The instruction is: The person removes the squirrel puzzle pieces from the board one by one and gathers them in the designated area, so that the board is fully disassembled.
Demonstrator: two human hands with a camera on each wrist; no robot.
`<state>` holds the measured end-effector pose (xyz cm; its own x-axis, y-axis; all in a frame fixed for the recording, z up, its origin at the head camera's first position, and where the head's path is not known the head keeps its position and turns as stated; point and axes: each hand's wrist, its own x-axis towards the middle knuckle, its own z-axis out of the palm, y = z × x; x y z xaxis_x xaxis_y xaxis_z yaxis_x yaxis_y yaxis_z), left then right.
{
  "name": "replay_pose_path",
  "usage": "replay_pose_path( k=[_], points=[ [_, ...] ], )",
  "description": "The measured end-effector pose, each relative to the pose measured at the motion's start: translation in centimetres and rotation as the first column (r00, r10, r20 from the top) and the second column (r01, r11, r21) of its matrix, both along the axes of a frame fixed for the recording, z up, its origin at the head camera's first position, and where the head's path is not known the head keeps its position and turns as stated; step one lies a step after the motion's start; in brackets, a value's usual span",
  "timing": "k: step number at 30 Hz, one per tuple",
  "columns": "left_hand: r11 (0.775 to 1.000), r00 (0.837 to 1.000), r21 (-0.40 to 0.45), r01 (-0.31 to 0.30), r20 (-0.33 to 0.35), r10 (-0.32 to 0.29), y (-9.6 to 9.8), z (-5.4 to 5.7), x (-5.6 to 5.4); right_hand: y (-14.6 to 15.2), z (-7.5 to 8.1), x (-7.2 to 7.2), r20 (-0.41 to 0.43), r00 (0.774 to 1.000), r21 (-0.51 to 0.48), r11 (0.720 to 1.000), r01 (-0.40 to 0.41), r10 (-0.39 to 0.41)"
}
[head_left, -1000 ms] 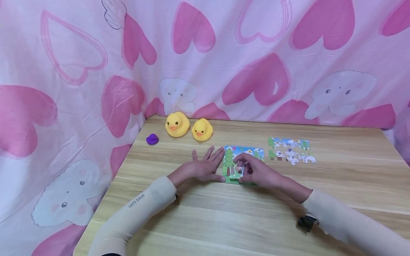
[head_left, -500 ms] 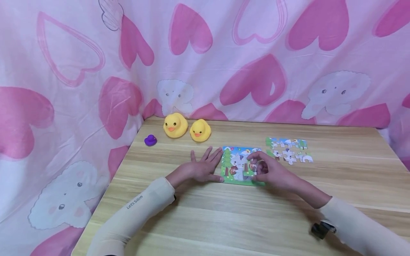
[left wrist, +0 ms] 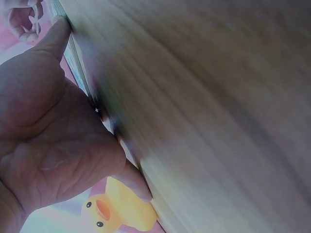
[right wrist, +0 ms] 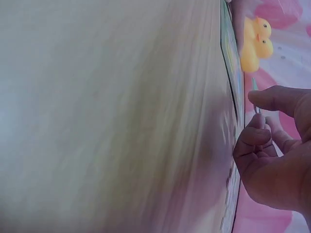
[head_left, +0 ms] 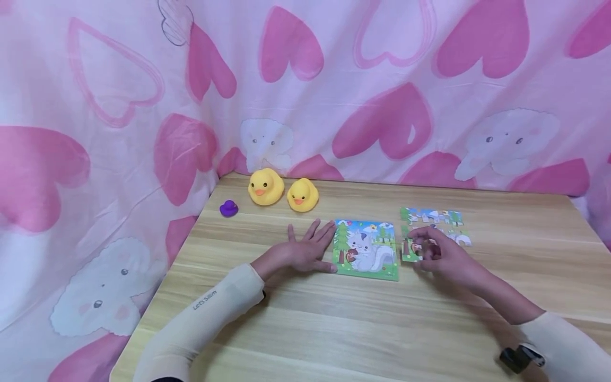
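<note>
On the wooden table lies a square picture board (head_left: 367, 249) with a white squirrel, trees and a blue sky. My left hand (head_left: 303, 253) lies spread at its left edge, fingertips and thumb touching it. To the right of the board, my right hand (head_left: 444, 257) pinches a green-and-brown jigsaw puzzle piece (head_left: 409, 250) between thumb and fingers, above the table. Seen edge-on in the right wrist view, this puzzle piece (right wrist: 254, 85) is thin and flat. Behind that hand are two rows of puzzle pieces (head_left: 431, 216), the nearer one partly covered.
Two yellow rubber ducks (head_left: 265, 187) and a small purple duck (head_left: 228, 208) stand at the back left. A pink heart-patterned curtain (head_left: 382, 122) hangs along the back and left sides of the table (head_left: 334, 323).
My right hand has moved right with the puzzle piece, from over the picture board to beside the rows, uncovering the squirrel. The left hand has stayed at the board's left edge.
</note>
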<state>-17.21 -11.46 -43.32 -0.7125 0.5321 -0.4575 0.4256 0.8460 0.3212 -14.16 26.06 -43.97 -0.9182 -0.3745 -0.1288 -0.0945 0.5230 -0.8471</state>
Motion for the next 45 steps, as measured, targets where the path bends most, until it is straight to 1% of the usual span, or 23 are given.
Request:
replay_pose_path(
  k=[3,7,11,14,19,26,31,34,40,45],
  points=[
    [1.000,1.000,-0.001,-0.001,0.001,0.001,0.2,0.1,0.0,0.7,-0.1,0.2,0.013,1.000,0.044,0.999,0.020,-0.020],
    [1.000,1.000,-0.013,-0.009,0.001,0.009,0.3,0.0,0.0,1.0,-0.3,0.1,0.021,1.000,0.070,0.997,0.012,-0.014],
    [1.000,1.000,-0.019,-0.014,0.000,0.014,0.3,-0.1,0.0,0.9,-0.5,0.1,-0.008,1.000,0.086,0.996,-0.005,0.005],
    [1.000,1.000,-0.015,-0.010,-0.002,0.010,0.3,-0.1,0.0,0.9,-0.8,0.1,-0.036,0.999,0.117,0.993,-0.008,0.012],
    [1.000,1.000,0.003,-0.001,-0.001,0.001,0.2,-0.2,0.2,0.9,-1.2,0.0,-0.049,0.999,0.154,0.988,-0.006,0.014],
    [1.000,1.000,0.010,0.001,-0.009,-0.001,0.1,-0.3,0.2,0.7,-1.1,-0.1,-0.053,0.998,0.122,0.992,-0.025,0.032],
    [1.000,1.000,0.001,-0.002,-0.011,0.002,0.1,-0.3,0.2,0.0,-0.5,-0.2,-0.079,0.997,0.101,0.995,-0.018,0.026],
    [1.000,1.000,0.000,-0.003,-0.011,0.003,0.0,-0.2,0.1,-0.9,-0.1,-0.1,-0.076,0.997,0.070,0.997,-0.021,0.027],
    [1.000,1.000,0.006,-0.001,-0.005,0.001,0.0,-0.2,0.0,-2.8,0.4,0.2,-0.003,0.999,0.005,0.999,-0.046,0.046],
    [1.000,1.000,0.004,0.001,-0.005,-0.001,0.0,-0.3,0.1,-4.4,0.4,0.6,0.033,0.998,0.011,0.998,-0.055,0.054]
  ],
)
